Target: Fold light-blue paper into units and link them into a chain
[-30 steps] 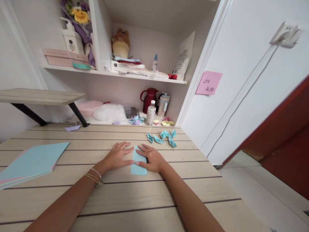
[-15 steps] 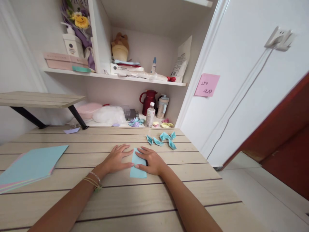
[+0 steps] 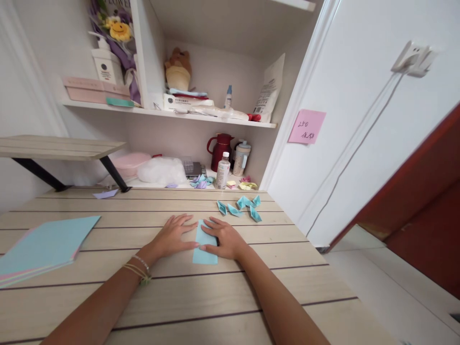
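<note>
A light blue sheet of paper (image 3: 205, 256), narrow and upright in view, lies flat on the wooden table between my hands. My left hand (image 3: 175, 235) rests spread on the tabletop, its thumb and fingertips at the paper's left edge. Across the sheet's right side lies my right hand (image 3: 223, 238), fingers apart and palm down, covering part of it. Several small folded blue paper boats (image 3: 244, 202) sit on the table beyond my right hand.
A stack of coloured paper (image 3: 53, 237) lies at the left. Behind it stands a small raised shelf (image 3: 61, 146) on black legs, with a purple folded paper (image 3: 105, 194) nearby. A bottle (image 3: 223, 171) and a red jug (image 3: 220, 151) stand at the back.
The view has shifted slightly. Both hands stay in nearly the same place on and beside the blue paper, which looks unchanged.
</note>
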`<state>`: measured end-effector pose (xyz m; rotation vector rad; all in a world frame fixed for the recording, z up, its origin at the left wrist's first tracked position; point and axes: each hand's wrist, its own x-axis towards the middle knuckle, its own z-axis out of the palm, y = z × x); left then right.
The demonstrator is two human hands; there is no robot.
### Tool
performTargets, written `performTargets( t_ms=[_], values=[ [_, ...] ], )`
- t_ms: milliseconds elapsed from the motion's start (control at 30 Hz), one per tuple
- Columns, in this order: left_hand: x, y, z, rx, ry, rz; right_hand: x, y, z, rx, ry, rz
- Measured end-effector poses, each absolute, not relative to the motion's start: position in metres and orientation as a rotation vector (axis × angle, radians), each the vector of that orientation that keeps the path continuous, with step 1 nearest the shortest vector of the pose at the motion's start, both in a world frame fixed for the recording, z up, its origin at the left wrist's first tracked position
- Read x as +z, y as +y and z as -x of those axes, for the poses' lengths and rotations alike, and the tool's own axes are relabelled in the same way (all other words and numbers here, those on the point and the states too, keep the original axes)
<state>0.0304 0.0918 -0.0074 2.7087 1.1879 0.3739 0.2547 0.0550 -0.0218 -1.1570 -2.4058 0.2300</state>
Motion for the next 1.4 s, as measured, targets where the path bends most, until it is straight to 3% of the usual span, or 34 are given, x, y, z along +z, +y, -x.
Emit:
performTargets(
  t_ms=[700, 1400],
  values=[
    [-0.008, 0.085, -0.039, 0.394, 1.291, -2.695, -0.020, 0.055, -0.253, 0.251, -2.425, 1.189],
    [-0.010, 0.089, -0.037, 0.380, 1.301, -2.650, -0.011, 0.041, -0.282, 0.528, -2.355, 1.334]
  ],
)
